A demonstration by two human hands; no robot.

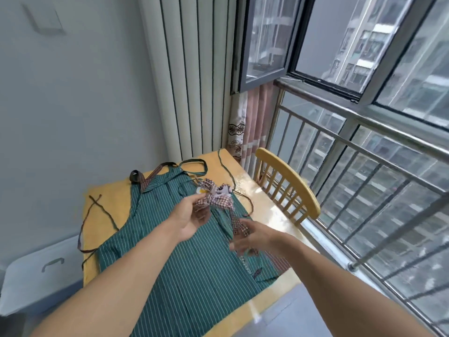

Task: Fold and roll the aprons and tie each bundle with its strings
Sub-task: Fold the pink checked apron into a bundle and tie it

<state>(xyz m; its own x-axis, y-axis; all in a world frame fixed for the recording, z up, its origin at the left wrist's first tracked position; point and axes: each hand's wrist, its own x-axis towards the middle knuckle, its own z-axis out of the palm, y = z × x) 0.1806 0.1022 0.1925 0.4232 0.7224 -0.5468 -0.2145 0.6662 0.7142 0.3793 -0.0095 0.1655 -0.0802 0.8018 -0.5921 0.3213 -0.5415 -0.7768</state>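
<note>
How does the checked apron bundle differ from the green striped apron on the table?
The checked apron bundle is bunched small and held up by the left hand, the right hand pinching its string; the green striped apron lies spread flat on the table. The bundle is brown-and-white checked; the flat apron is green with thin white stripes. Both have long strings.

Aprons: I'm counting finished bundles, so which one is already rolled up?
The small checked brown-and-white apron bundle, gripped by the left hand; the green striped apron lies spread flat on the yellow table.

We find no text, label, brand, number or sign that we can read anywhere here; the small print on the checked bundle (217, 195) is blurred.
</note>
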